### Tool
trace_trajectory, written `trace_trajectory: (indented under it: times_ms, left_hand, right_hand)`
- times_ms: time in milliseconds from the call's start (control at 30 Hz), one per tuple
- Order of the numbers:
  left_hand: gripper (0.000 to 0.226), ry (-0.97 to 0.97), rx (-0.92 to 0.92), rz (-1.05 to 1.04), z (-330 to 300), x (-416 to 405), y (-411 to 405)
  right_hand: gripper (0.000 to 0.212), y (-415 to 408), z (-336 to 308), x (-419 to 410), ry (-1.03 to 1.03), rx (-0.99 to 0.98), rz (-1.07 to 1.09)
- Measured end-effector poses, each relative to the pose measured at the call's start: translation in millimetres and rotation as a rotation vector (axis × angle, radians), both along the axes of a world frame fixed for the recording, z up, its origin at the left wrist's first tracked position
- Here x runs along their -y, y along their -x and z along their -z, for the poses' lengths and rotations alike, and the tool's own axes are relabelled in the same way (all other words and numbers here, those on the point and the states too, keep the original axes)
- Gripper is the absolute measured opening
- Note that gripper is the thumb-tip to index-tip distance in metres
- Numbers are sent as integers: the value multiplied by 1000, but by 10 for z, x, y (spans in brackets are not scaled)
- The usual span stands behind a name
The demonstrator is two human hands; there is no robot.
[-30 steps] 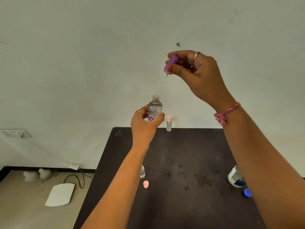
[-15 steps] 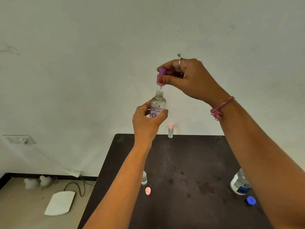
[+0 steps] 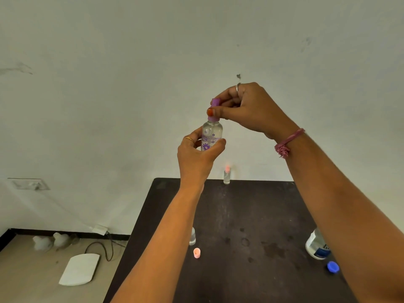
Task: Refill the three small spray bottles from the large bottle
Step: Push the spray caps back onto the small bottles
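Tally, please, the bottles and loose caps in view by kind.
Small spray bottles: 3 – purple-capped bottle, pink-capped bottle, uncapped bottle
Large bottle: 1
Loose caps: 2 – pink cap, blue cap
Total: 6

Evenly and softly lit, daylight-like, without hard shadows; dull sheen on the dark surface (image 3: 251,215); pink cap (image 3: 196,253) blown out to a glow; wide-angle bending toward the edges; mild softness throughout, forearms nearest the lens slightly blurred
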State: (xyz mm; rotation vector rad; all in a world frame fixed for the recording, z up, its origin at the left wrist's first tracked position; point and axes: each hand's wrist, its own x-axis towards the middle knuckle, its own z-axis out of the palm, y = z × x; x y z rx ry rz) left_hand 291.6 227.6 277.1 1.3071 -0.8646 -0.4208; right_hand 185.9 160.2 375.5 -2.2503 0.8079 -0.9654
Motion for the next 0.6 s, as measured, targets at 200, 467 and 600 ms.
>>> trace_trajectory:
  times_ms: [200,467,600]
  left_hand:
    - [50,-20,-6,4,48,-12,35]
    - [48,-23,-14,23,103,-45,37]
    - [50,-41,9,20,132,-54,35]
  right_hand:
    - [44,-98,79,-103,25,-95,132]
    - [49,157,70,43,-309,-36,-229]
    - [42,50,232,12,-213,55,-137]
